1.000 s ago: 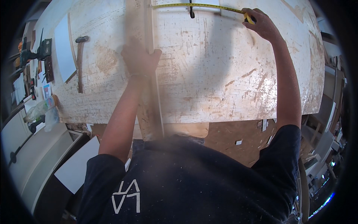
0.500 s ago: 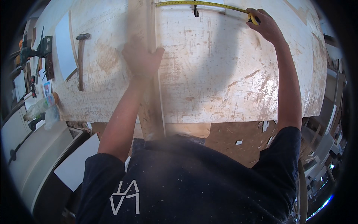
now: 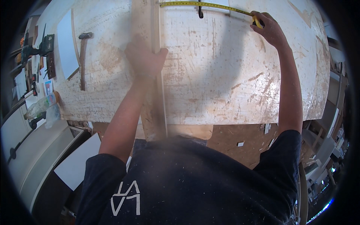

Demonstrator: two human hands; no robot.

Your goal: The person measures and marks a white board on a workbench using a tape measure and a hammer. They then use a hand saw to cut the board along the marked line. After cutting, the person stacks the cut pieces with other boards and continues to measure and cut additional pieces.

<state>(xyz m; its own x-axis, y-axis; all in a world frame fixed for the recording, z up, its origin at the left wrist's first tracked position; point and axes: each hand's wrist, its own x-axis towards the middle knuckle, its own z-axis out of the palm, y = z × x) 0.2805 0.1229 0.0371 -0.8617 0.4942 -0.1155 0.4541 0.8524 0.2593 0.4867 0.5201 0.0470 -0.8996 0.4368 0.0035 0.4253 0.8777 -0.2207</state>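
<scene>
My left hand (image 3: 146,60) grips a long pale wooden board (image 3: 146,17) lying front to back on the scuffed white worktable (image 3: 210,101), thumb at the board's right edge; a haze blurs it. My right hand (image 3: 268,30) is closed around a yellow tape measure (image 3: 257,21) at the back right. Its extended blade (image 3: 206,5) runs left to the board's right edge. Just below the blade sits a small dark tool (image 3: 201,13), partly hidden, by a white piece.
At left lie a hammer (image 3: 83,63), a white panel (image 3: 66,45), a drill (image 3: 43,47) and a plastic bottle (image 3: 41,107). A white sheet (image 3: 77,161) and shelving stand below the table's left front. Offcuts (image 3: 240,144) lie on the brown surface below; stacked boards line the right.
The board, both my hands and the tape measure have shifted slightly to the right in the picture, as has the table a little. My grip on each thing looks the same.
</scene>
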